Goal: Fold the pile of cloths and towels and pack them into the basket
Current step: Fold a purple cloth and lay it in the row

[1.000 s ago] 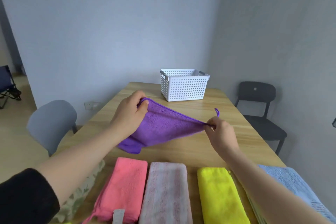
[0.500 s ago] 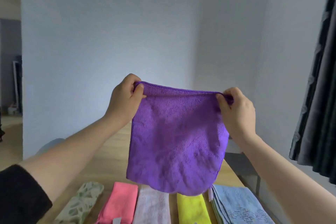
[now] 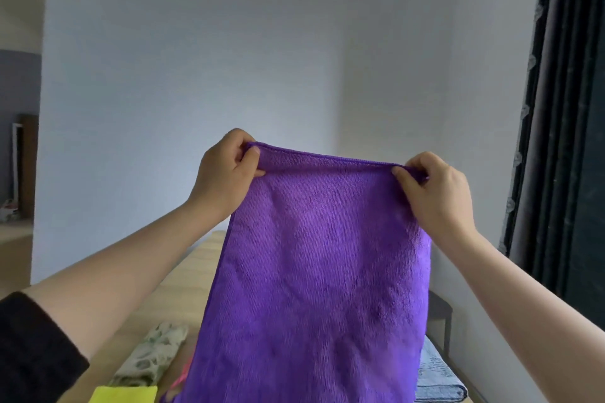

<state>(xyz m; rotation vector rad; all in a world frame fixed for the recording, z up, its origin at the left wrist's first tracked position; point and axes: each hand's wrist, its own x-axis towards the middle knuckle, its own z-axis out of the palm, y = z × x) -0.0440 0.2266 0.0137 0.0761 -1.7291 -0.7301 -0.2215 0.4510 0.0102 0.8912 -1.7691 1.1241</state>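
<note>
A purple cloth point(image 3: 314, 271) hangs spread out in front of me, above the wooden table point(image 3: 183, 285). My left hand point(image 3: 226, 177) pinches its top left corner and my right hand point(image 3: 435, 190) pinches its top right corner. The cloth drops to the bottom edge of the view. It hides the basket and most of the folded cloths. A patterned green-white cloth point(image 3: 154, 357), a yellow cloth point(image 3: 124, 394), a sliver of a pink cloth point(image 3: 183, 376) and a light blue towel point(image 3: 435, 376) show beside it on the table.
A dark chair point(image 3: 440, 307) stands at the table's right side. Dark curtains point(image 3: 563, 108) hang at the far right. A grey-white wall lies ahead, with a doorway at the far left.
Both hands lifted the purple cloth from a stretch low over the table up to face height, and it now hangs open. My view tilted upward, so the basket went out of sight.
</note>
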